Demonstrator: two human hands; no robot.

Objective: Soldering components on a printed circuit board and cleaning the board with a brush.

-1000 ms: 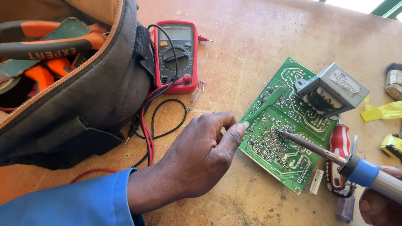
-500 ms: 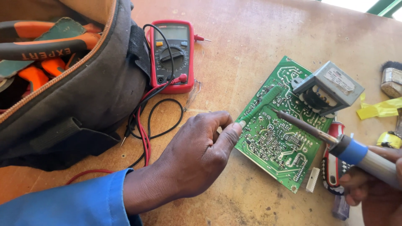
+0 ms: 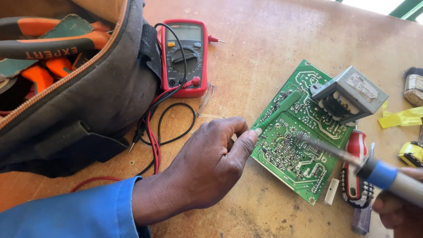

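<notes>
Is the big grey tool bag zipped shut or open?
Open. The tool bag gapes at its zipper edge, and orange-handled pliers show inside.

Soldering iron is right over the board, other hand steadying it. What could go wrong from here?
1. The left hand pins the green circuit board by its edge with fingertips only, so the board may slip under the soldering iron.
2. The iron's tip sits among dense solder joints, so a slip might bridge neighbours.
3. The transformer props up one side, leaving the board tilted and possibly rocking.
</notes>
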